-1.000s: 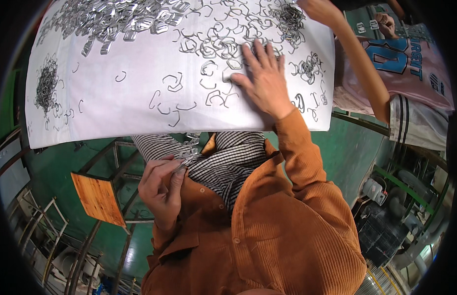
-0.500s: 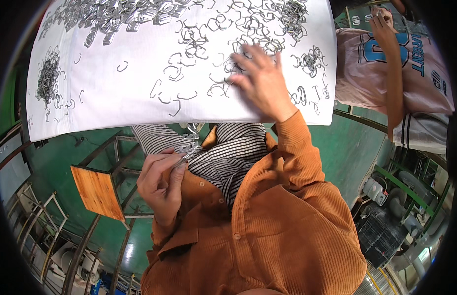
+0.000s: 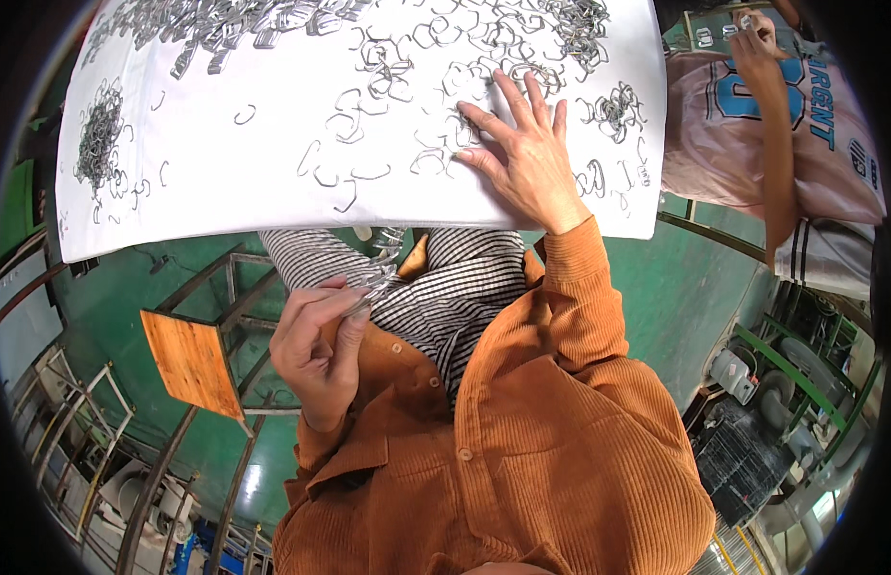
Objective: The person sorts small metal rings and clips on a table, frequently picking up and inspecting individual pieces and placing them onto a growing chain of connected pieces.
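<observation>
A stack of thin bent silver wire clips [image 3: 376,278] is pinched in the left hand [image 3: 316,345] below the white table sheet [image 3: 225,206], while the right hand [image 3: 524,153], now flattened open, is pressed onto loose clips [image 3: 436,158] at one o'clock, farther in than a second ago.

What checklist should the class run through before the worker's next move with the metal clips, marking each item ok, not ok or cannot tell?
1. Left hand grips a stack of metal clips: ok.
2. Right hand rests flat on the white table: ok.
3. Loose clips lie at its fingertips: ok.
4. Right hand has a clip pinched: cannot tell.
5. Co-worker's hand clear of the right hand: ok.
</observation>
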{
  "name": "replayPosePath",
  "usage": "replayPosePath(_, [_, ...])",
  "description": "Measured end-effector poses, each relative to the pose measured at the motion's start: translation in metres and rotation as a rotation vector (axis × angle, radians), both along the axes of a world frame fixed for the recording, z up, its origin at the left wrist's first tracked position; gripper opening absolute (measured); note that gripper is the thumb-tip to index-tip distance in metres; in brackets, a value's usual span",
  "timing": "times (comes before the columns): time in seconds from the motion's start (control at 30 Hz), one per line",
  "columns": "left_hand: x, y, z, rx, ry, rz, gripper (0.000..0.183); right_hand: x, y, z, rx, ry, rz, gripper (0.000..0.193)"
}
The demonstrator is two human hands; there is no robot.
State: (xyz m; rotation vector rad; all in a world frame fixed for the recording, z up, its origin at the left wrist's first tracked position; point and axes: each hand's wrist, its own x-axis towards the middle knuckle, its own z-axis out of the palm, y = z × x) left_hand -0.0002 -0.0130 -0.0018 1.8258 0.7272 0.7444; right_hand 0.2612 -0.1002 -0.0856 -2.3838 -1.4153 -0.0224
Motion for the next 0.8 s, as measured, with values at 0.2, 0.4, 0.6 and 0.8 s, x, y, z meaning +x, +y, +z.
replayPosePath(0.2, [-0.003,-0.002,0.004,-0.004,0.007,0.023,0.015,0.028,0.029,0.004,0.359,0.126,-0.057,0.008])
replayPosePath(0.4, [-0.007,-0.003,0.009,0.129,0.02,0.033,0.019,0.078,0.065,-0.011,0.015,0.143,0.152,0.008])
replayPosePath(0.6, [-0.011,-0.004,0.013,-0.084,-0.179,0.112,0.021,0.065,0.069,0.014,0.093,0.139,0.201,0.011])
replayPosePath(0.8, [-0.01,0.001,0.021,-0.068,-0.204,0.151,0.02,-0.016,0.05,0.092,0.111,0.582,0.281,0.012])
